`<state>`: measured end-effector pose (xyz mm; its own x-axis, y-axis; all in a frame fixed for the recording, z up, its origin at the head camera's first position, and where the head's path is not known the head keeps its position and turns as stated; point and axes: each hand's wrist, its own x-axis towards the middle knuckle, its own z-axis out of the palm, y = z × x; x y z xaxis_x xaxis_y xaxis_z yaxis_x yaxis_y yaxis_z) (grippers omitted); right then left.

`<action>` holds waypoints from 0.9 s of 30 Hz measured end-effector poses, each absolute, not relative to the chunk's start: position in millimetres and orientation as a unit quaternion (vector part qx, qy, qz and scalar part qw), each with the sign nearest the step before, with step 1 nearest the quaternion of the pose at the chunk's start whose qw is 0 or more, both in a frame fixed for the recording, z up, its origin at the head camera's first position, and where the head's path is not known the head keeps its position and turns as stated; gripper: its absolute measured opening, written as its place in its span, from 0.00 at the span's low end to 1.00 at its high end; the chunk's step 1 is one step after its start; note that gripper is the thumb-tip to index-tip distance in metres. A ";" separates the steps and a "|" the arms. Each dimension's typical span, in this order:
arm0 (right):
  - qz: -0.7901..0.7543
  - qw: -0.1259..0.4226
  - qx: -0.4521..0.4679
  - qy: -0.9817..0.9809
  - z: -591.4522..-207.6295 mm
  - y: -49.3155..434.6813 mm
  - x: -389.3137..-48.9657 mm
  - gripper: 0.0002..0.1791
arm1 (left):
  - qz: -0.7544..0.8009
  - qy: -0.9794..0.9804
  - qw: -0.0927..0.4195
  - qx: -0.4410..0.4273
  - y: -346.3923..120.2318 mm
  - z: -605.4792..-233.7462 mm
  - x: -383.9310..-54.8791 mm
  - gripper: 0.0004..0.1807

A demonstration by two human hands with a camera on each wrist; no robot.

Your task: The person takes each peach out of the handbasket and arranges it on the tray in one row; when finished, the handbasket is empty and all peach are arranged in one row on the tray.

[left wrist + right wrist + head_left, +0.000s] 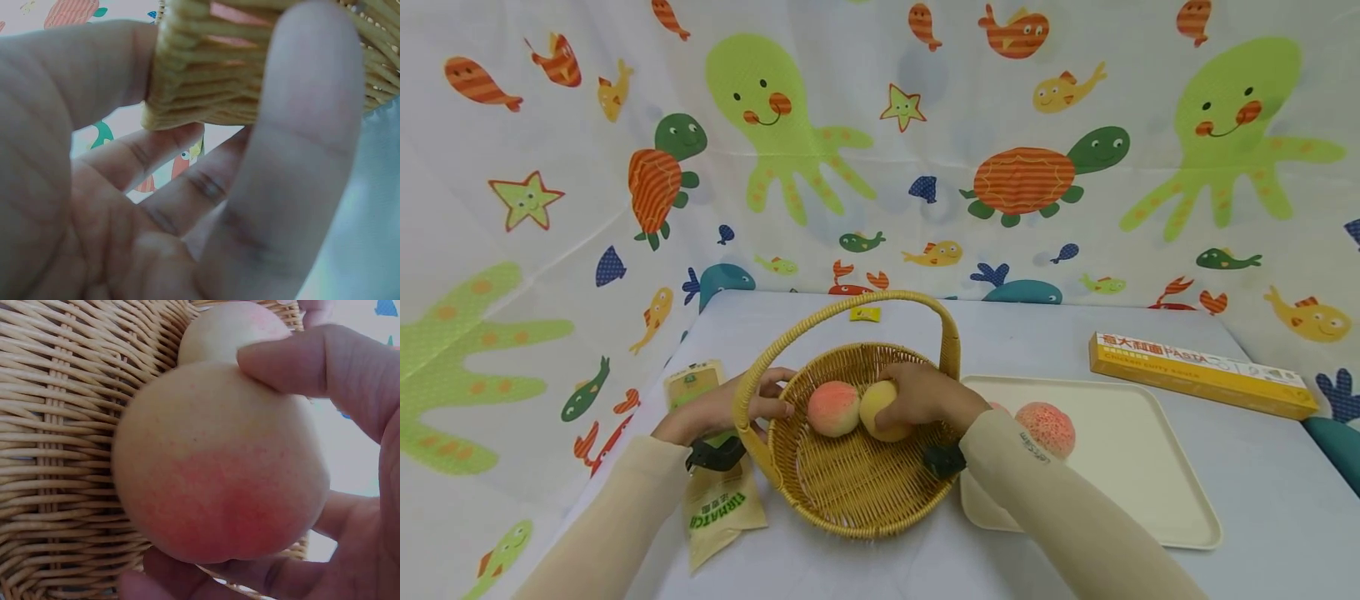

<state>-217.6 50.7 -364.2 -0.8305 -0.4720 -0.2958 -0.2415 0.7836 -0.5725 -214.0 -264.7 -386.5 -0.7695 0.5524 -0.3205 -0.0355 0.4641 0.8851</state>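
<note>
A round wicker basket (850,492) with a tall arched handle (842,307) stands in the middle of the table. Around its left rim my left hand (730,406) has its fingers; up close in the left wrist view, the thumb lies in front of the woven side (212,94). Inside the basket, a yellow peach with a red blush (219,469) is gripped by my right hand (921,396), thumb on one side and fingers on the other. Touching it or very near is a second, pinker peach (833,410). Fingertips under the gripped peach are partly hidden.
Right of the basket lies a cream tray (1135,467) bearing a speckled pink round fruit (1047,429) and another mostly hidden by the sleeve. A pasta box (1202,375) sits behind it. Under the left forearm is a paper packet (722,508); a small yellow packet (865,314) lies behind.
</note>
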 end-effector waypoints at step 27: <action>-0.408 0.202 -0.190 0.870 -351.5 90.7 -188.5 0.38 | 0.490 0.801 0.303 0.163 -262.9 -381.8 -212.7 0.34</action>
<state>-188.5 90.7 -351.5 -0.8462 -0.4955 -0.1958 -0.1660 0.5943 -0.7869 -212.7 -262.9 -381.8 -0.7629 0.5578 -0.3267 -0.0371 0.4669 0.8836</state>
